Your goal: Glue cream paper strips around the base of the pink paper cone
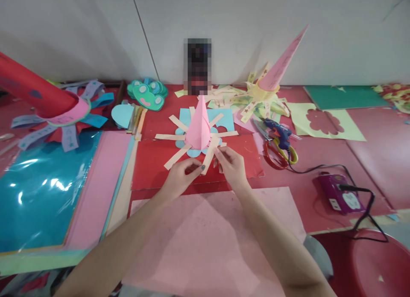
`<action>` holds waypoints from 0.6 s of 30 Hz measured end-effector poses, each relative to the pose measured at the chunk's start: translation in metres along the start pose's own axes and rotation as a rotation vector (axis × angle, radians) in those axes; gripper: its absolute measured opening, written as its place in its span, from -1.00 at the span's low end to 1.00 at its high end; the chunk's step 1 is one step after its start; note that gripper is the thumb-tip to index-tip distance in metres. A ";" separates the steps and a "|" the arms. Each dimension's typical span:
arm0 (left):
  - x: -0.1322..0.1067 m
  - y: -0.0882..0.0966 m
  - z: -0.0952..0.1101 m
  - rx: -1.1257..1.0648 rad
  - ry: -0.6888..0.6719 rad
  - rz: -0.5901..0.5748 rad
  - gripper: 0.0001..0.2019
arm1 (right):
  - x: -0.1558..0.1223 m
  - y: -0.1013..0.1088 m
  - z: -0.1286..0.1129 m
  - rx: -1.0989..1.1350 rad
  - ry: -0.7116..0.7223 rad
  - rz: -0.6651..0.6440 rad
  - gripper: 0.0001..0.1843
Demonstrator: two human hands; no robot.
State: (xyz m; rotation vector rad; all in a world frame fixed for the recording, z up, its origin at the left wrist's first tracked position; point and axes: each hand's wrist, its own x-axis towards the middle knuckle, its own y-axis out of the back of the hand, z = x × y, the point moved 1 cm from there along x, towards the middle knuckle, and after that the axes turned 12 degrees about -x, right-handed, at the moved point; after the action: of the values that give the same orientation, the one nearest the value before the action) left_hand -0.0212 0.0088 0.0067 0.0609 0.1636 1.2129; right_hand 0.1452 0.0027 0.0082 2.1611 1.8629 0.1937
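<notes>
A pink paper cone (199, 125) stands upright on a blue scalloped paper base (194, 152). Several cream paper strips (173, 137) spread outward around it. The front strip (209, 155) lies between my two hands. My left hand (183, 174) pinches its lower end between thumb and finger. Higher up on the same strip, the thumb and fingers of my right hand (231, 164) close on its right edge. Under the cone lies a red sheet (153, 167), with a blue sheet (226, 117) behind it.
Scissors (277, 154) and a glue gun (278, 132) lie to the right, its cord running to a purple power box (340, 193). Another pink cone (283, 62) stands behind. At left are a red cone (38, 90) and stacked coloured sheets (99, 181). A red stool (381, 263) is at lower right.
</notes>
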 end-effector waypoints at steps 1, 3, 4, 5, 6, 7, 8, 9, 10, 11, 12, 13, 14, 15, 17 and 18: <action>0.000 0.000 0.000 -0.006 0.004 -0.007 -0.81 | 0.000 0.000 0.000 0.003 -0.003 0.006 -0.61; -0.001 -0.001 0.000 -0.023 0.005 -0.012 -0.82 | 0.000 0.001 0.001 0.005 -0.008 0.014 -0.62; -0.001 -0.001 0.000 -0.035 0.004 -0.007 -0.82 | 0.000 0.001 0.002 0.003 -0.009 0.019 -0.62; -0.001 -0.001 0.000 -0.046 0.004 0.000 -0.81 | 0.000 0.000 0.002 -0.001 -0.007 0.025 -0.62; -0.001 -0.001 0.000 -0.056 0.006 0.009 -0.80 | -0.001 0.000 0.001 -0.005 -0.002 0.030 -0.62; -0.001 -0.001 0.000 -0.064 0.011 0.017 -0.79 | -0.001 0.000 0.000 -0.008 0.005 0.031 -0.63; -0.001 -0.001 0.000 -0.068 0.020 0.023 -0.78 | -0.002 -0.001 -0.001 -0.010 0.013 0.031 -0.63; -0.001 -0.001 0.000 -0.070 0.029 0.027 -0.78 | -0.002 -0.002 -0.002 -0.010 0.019 0.026 -0.63; -0.001 -0.001 0.000 -0.075 0.037 0.027 -0.78 | -0.002 -0.002 -0.002 -0.006 0.018 0.013 -0.63; 0.000 -0.001 0.000 -0.089 0.047 0.023 -0.77 | -0.002 -0.003 -0.002 0.005 0.010 -0.006 -0.62; 0.001 -0.001 0.000 -0.119 0.060 0.011 -0.75 | -0.002 -0.004 -0.002 0.031 -0.006 -0.027 -0.60; 0.001 -0.001 0.000 -0.166 0.075 -0.007 -0.73 | -0.001 -0.004 -0.001 0.077 -0.027 -0.053 -0.58; 0.002 0.000 -0.001 -0.231 0.092 -0.032 -0.71 | 0.000 -0.004 0.001 0.143 -0.050 -0.084 -0.54; 0.003 0.000 -0.002 -0.309 0.112 -0.061 -0.68 | 0.001 -0.004 0.002 0.221 -0.072 -0.120 -0.51; 0.004 0.001 -0.004 -0.463 0.157 -0.126 -0.63 | 0.003 -0.004 0.005 0.363 -0.103 -0.214 -0.46; 0.004 0.002 -0.005 -0.523 0.177 -0.151 -0.61 | 0.003 -0.004 0.007 0.404 -0.114 -0.271 -0.47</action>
State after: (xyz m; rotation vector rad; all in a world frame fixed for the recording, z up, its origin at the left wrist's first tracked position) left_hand -0.0223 0.0132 0.0015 -0.5075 0.0003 1.0770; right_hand 0.1437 0.0056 0.0005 2.0646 2.2501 -0.3839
